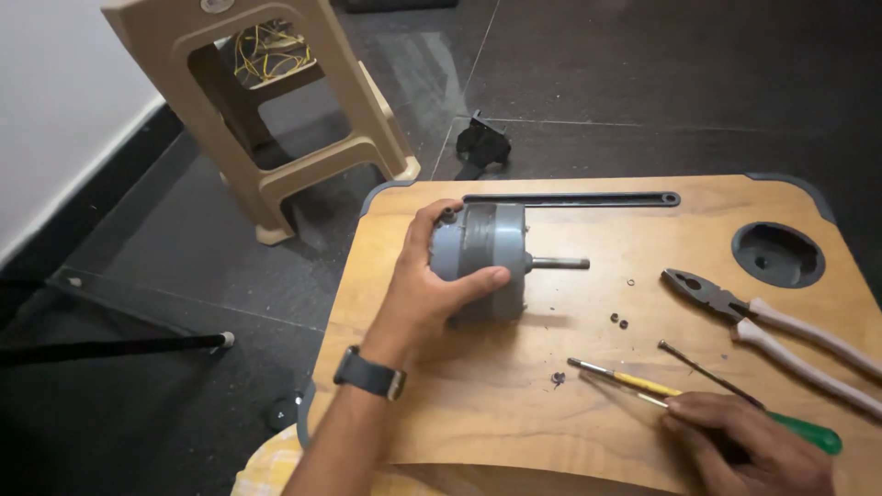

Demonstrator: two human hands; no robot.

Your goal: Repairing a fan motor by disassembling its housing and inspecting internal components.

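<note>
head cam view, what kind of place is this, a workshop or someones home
Probably a room in a home, used as a makeshift repair spot. The work sits on a small wooden lap table set low over a dark tiled floor, with a beige plastic stool beside a white wall.

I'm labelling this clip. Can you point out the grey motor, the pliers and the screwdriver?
grey motor (pixel 496 241), head view, on its dark middle band.
pliers (pixel 712 294), head view, at the pivot.
screwdriver (pixel 643 383), head view, on its yellow section.

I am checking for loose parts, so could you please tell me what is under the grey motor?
The grey motor rests on the wooden table, gripped by the left hand. Only its shadow shows beneath; anything directly underneath is covered by motor and hand.
</note>
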